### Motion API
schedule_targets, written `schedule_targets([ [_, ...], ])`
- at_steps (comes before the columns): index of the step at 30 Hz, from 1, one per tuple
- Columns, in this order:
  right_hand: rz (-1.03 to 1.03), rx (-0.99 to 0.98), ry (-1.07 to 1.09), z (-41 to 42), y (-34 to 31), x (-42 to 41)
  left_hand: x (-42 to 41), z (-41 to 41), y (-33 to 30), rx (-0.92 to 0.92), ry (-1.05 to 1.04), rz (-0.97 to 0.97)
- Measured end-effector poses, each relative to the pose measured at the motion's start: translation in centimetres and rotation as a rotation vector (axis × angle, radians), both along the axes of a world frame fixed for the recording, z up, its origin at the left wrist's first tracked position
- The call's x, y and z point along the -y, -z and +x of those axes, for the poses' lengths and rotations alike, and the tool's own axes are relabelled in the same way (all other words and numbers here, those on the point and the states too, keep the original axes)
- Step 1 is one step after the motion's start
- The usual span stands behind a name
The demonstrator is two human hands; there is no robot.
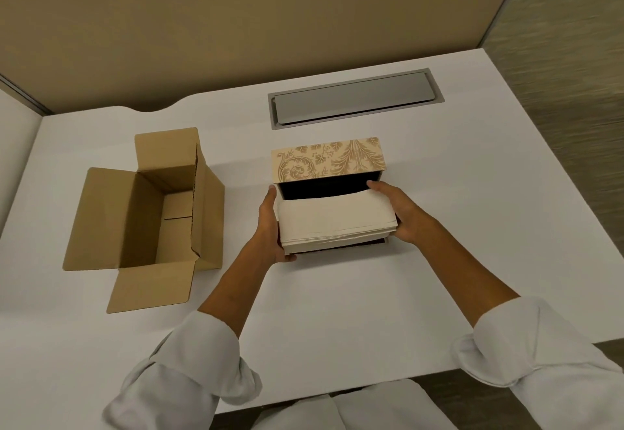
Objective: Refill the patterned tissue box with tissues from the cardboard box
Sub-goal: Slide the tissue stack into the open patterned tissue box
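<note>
The patterned tissue box [329,161] stands in the middle of the table with its beige leaf-print lid tipped up and back, showing a dark inside. A thick stack of cream tissues [334,222] is tilted over the box's opening, its far edge lower than its near edge. My left hand [271,227] grips the stack's left end and my right hand [400,212] grips its right end. The cardboard box [145,213] sits to the left with all flaps open, and nothing shows inside it.
A grey metal cable hatch [354,99] is set flush into the white table [439,261] behind the tissue box. A tan partition wall [236,24] runs along the back. The table's right edge drops to a carpeted floor [567,92].
</note>
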State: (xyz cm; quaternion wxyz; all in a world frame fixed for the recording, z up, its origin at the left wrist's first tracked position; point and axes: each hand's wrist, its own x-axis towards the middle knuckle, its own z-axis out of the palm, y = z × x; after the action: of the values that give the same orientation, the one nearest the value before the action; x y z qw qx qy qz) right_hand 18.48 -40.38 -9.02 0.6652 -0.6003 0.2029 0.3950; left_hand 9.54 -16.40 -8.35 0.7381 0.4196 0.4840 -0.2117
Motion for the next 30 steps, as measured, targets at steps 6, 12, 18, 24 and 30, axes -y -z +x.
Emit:
schedule_targets([
  [6, -0.098, 0.088, -0.054, 0.7, 0.9, -0.6, -0.4, 0.8, 0.2, 0.078, -0.049, -0.064],
  [12, -0.102, 0.121, -0.053, 1.3, 2.0, -1.2, -0.3, 1.4, 1.0, 0.095, -0.054, -0.038],
  [18, -0.111, 0.124, -0.042, 1.3, 3.0, -1.1, 0.1, 1.7, 1.5, 0.092, 0.005, 0.129],
  [24, -0.154, 0.154, -0.043, 1.6, 3.5, -1.1, 0.0, 1.8, 2.5, 0.069, 0.031, 0.221],
  [30, -0.219, 0.164, -0.046, 1.8, 3.9, -1.1, 0.2, 1.9, 2.9, 0.042, 0.045, 0.340],
])
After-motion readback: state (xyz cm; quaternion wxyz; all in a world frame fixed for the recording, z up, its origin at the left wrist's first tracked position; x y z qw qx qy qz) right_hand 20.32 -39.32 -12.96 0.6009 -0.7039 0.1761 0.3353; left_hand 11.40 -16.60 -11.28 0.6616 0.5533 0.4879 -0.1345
